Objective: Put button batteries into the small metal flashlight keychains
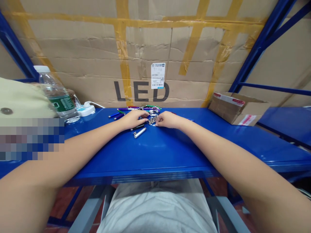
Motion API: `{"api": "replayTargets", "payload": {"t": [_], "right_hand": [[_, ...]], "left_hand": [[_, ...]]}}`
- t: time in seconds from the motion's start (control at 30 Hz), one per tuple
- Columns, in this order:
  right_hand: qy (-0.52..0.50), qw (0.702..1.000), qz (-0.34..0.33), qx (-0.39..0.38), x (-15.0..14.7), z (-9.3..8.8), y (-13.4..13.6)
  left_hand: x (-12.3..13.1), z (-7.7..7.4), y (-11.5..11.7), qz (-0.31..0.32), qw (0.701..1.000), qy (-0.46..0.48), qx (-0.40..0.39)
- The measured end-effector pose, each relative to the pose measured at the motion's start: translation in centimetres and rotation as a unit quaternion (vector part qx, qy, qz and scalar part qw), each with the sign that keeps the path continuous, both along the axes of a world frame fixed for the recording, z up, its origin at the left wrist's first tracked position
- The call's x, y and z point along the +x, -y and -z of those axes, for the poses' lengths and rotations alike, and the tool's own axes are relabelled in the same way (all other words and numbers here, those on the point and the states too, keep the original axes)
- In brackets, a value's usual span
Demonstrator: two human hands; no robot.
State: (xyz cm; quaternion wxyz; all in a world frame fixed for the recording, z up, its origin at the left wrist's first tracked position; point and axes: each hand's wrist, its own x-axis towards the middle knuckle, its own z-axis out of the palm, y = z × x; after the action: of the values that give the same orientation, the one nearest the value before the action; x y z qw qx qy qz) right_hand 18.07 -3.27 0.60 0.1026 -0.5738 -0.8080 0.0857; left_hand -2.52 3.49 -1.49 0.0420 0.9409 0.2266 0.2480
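Small round silvery discs, like button cells, lie in a loose heap between my two hands. My left hand rests at the heap's left side, its thumb and curved fingers apart with nothing visible between them. On the right, my right hand has its fingers curled and pinched at the heap's edge; what they hold, if anything, is too small to make out. Nearer me lie a short silver metal tube and a black tube. Behind my hands is a pile of slim coloured metal tubes, partly hidden by my left hand.
The blue table meets a large cardboard sheet marked LED. At the left stand a water bottle and a white power strip, beside a person's pale sleeve. An open cardboard box sits on the right.
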Motion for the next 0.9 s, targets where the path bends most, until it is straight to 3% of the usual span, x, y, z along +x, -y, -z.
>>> {"api": "replayTargets", "payload": {"t": [0.2, 0.47, 0.73, 0.9], "right_hand": [[-0.012, 1.0, -0.01, 0.002, 0.3, -0.2, 0.1], [-0.196, 0.98, -0.001, 0.016, 0.5, -0.6, 0.3], [-0.202, 0.979, 0.027, 0.024, -0.3, -0.2, 0.4], [-0.168, 0.982, 0.027, 0.084, -0.2, 0.0, 0.2]], "left_hand": [[0.0, -0.1, 0.1, 0.002, 1.0, -0.002, -0.002], [-0.1, -0.1, -0.1, 0.026, 0.999, -0.018, 0.013], [-0.1, -0.1, -0.1, 0.032, 0.999, -0.032, 0.022], [-0.1, -0.1, 0.0, 0.028, 0.999, -0.03, 0.025]]}}
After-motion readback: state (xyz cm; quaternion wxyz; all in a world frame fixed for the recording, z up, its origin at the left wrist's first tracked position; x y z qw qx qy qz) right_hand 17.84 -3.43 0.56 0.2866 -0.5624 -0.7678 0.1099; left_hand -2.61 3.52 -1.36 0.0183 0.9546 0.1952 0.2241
